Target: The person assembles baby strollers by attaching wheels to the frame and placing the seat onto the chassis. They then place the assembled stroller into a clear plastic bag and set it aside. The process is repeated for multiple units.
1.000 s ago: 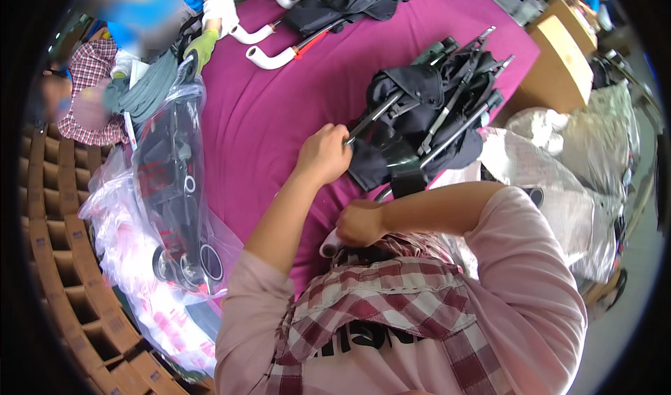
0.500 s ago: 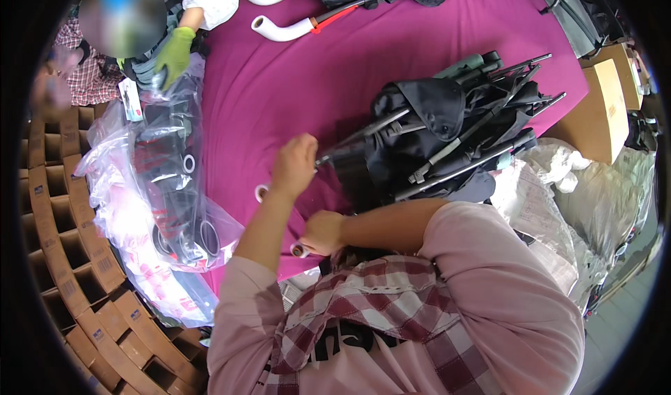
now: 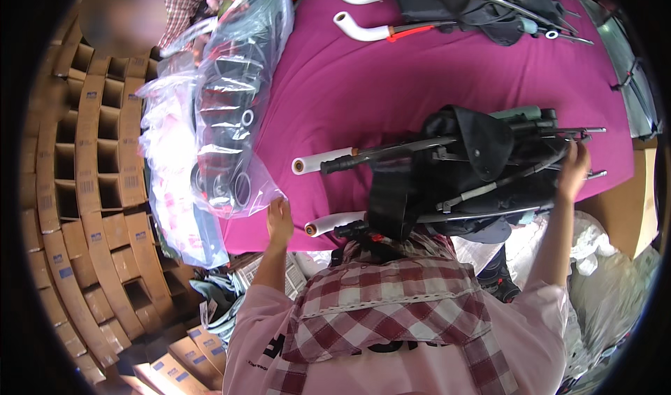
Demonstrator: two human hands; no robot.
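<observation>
A folded stroller [image 3: 468, 178] with black fabric and grey metal tubes lies on the table in front of me. White sleeves [image 3: 327, 161] with brown inner ends show at its left side, beside dark grips. My right hand [image 3: 574, 170] is closed around the frame tubes at the stroller's right end. To the left, my left hand [image 3: 279, 224] is raised with its fingers stretched out, at the corner of a clear plastic bag [image 3: 258, 178]. Whether the fingertips touch the film is hard to see. Inside the bag are dark parts and rings.
Purple cloth [image 3: 391, 80] covers the table. Another stroller [image 3: 482, 17] with white curved sleeves lies at its far side. A co-worker in a checked sleeve [image 3: 183, 7] stands at the far left, beside the bag. Cardboard boxes [image 3: 87, 171] are stacked left; clear plastic [image 3: 608, 290] is heaped right.
My view has shifted left and down. My right hand has gone from the near white sleeve to the stroller's right end. My left hand has left the stroller's far handle for the bag's corner.
</observation>
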